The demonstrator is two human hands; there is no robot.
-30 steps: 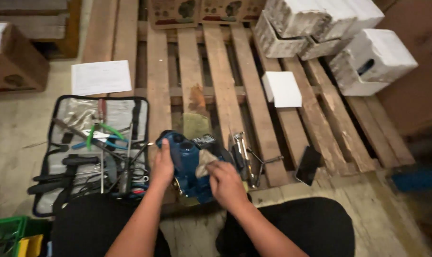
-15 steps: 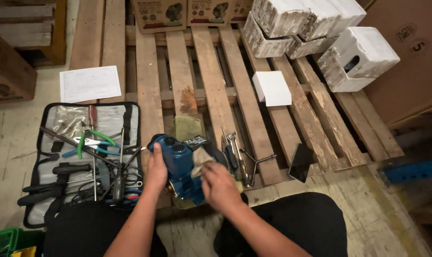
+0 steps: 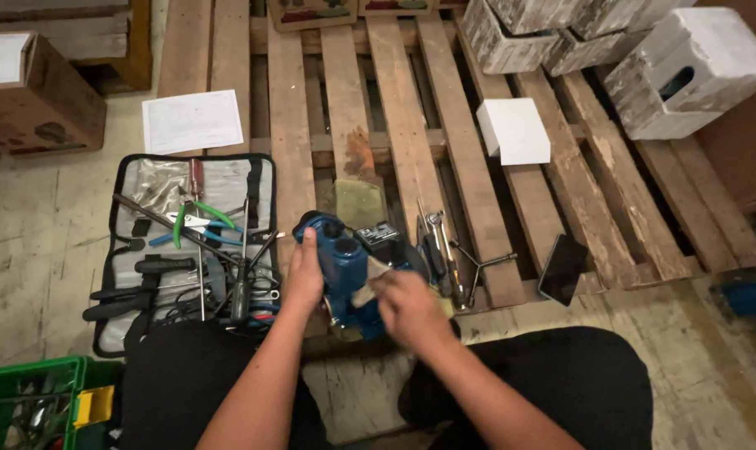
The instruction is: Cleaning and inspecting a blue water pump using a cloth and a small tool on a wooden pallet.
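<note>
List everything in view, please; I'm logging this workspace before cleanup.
power tool: one, blue, on the pallet's near edge, under both hands
cloth: one, pale, on the tool at the right hand
tool roll: one, grey and black, open on the floor left of the tool
wrenches: a few, metal, right of the tool
phone: one, black, on the pallet at right
pallet: one, wooden
paper: one sheet, white, above the roll
blocks: several, whitish, top right
crate: one, green, bottom left
left hand: on the tool's left side
right hand: on the cloth
</note>
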